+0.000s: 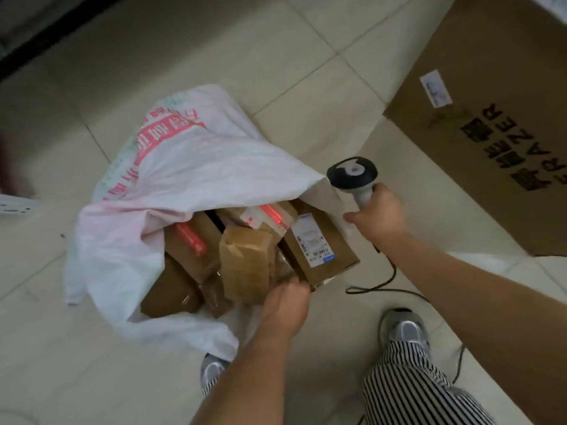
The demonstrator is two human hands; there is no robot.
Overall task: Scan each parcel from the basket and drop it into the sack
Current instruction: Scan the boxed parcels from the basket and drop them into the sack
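Observation:
A white woven sack (171, 179) with red print lies open on the tiled floor, with several brown cardboard parcels inside. My left hand (287, 305) is at the sack's mouth, its fingers curled at the near corner of a labelled parcel (319, 243) that sticks out of the opening. A taped brown parcel (247, 265) stands just left of that hand. My right hand (379, 214) grips the handle of a grey and black barcode scanner (352, 174), held above the sack's right edge. The basket is out of view.
A large cardboard box (497, 118) with black lettering lies on the floor at the right. The scanner's black cable (389, 280) loops over the floor by my feet. A white object (15, 205) shows at the left edge. Pale tiles surround the sack.

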